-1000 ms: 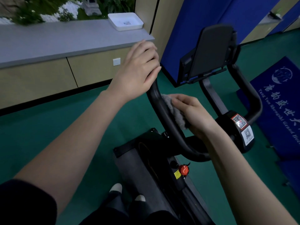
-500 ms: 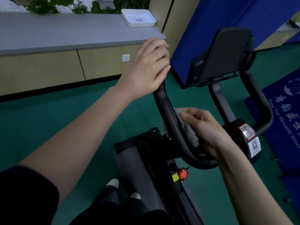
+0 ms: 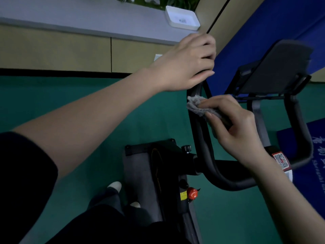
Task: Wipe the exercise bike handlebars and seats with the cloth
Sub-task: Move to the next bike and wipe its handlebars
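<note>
One tray (image 3: 185, 26) w/ item (image 3: 182, 20), L hand (image 3: 184, 62) on handlebar (image 3: 202, 138), R hand (image 3: 235, 127) holds cloth (image 3: 195, 105)

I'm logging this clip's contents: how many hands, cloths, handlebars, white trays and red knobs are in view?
Hands: 2 (left hand, right hand)
Cloth: 1
Handlebar: 1
White tray: 1
Red knob: 1
Total: 6

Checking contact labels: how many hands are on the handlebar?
2. The left hand grips the handlebar at its upper end; the right hand holds the cloth against it just below.
</note>
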Tool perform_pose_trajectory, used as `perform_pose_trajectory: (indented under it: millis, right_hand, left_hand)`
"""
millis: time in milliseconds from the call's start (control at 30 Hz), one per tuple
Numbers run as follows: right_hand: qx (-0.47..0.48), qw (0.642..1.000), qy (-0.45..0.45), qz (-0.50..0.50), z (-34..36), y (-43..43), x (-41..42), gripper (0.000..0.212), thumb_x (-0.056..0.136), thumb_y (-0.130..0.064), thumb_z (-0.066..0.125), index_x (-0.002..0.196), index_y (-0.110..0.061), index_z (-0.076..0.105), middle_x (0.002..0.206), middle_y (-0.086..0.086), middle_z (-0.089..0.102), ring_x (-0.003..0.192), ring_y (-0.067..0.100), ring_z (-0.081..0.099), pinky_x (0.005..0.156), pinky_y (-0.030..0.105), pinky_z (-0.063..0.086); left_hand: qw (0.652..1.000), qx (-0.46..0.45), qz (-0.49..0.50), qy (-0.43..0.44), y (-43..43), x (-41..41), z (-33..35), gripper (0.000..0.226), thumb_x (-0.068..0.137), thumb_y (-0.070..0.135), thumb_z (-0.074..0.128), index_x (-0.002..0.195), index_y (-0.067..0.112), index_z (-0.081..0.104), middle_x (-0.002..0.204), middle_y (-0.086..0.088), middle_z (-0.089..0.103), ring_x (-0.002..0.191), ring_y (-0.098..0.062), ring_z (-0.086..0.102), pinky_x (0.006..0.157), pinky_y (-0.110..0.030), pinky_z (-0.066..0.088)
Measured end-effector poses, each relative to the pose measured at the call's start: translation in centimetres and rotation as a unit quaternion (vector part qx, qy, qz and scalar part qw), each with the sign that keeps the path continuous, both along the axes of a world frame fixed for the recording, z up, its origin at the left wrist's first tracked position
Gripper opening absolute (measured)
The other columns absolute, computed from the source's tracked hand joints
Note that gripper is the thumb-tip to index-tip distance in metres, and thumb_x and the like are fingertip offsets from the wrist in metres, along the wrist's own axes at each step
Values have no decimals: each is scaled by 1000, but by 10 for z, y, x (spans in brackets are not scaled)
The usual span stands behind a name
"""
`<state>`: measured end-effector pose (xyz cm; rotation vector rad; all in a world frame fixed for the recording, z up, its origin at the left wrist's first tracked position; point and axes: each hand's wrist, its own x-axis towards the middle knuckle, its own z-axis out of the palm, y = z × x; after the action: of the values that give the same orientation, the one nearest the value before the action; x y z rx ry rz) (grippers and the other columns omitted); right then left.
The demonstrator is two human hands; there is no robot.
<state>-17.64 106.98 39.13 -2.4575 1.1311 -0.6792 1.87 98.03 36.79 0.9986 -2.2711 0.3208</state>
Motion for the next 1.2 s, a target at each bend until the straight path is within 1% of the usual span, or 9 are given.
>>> perform_pose_trajectory:
  millis: [200,400,533,700,800,867,1067,1133,1200]
  right_hand:
    - [-24,997,-33,-68,-14,30,-5,17,89,-3,56,102,-7,66,97,-5,59,99,13,59,89,13,41]
    - [-25,985,-87,-144,-25,54,-5,18,87,-4,57,101,-12,66,91,-11,56,92,7,59,83,5,39]
    - [-27,958,-133,-253,-29,65,17,20,88,1,59,101,-11,67,90,-15,57,89,14,63,79,6,41]
    - [-93,880,-195,-424,-42,73,60,20,91,-9,55,108,-12,66,98,2,64,93,19,65,81,20,49]
    - [-153,823,-212,-505,-51,73,86,19,92,-7,56,109,-7,65,111,6,65,106,23,62,93,26,48]
    - [-186,790,-186,-555,-56,71,97,17,92,-5,58,107,-3,66,116,12,62,112,24,57,97,24,44]
    - [-248,711,-90,-651,-65,66,108,15,88,-5,64,101,1,69,94,25,51,89,13,47,82,4,36]
    - [-266,680,-101,-676,-69,63,120,14,88,-5,64,100,0,68,93,24,54,88,11,50,81,8,40]
    - [-291,651,-125,-690,-73,54,135,13,88,-4,63,99,2,67,93,22,56,89,17,56,81,21,48]
  left_hand:
    - [991,-37,19,-124,2,1,4,48,102,36,26,95,10,65,103,-6,61,121,-27,47,118,-36,13]
    - [993,-44,13,-107,4,-1,2,42,101,29,30,90,7,64,96,-8,60,111,-28,53,115,-38,22]
    - [993,-54,-6,-107,-1,3,2,44,103,31,28,90,8,63,96,-7,60,110,-28,53,115,-38,21]
    - [992,-60,-52,-100,-14,10,1,47,102,35,29,91,12,69,91,-3,62,106,-25,53,113,-37,16]
    - [991,-54,-81,-91,-22,12,3,50,101,37,29,91,15,72,86,0,61,103,-22,52,110,-36,11]
    - [991,-37,-99,-84,-25,13,2,51,101,37,27,92,14,71,89,-1,60,105,-23,51,109,-38,13]
    - [990,-26,-135,-41,-26,14,-1,45,100,31,33,88,8,70,90,-5,59,107,-28,52,106,-44,27]
    - [988,-26,-151,-35,-29,14,-1,46,100,32,33,88,7,69,90,-6,59,107,-29,51,106,-43,26]
    - [985,-33,-167,-39,-33,14,-2,47,100,33,32,89,5,69,91,-7,58,107,-31,50,104,-42,23]
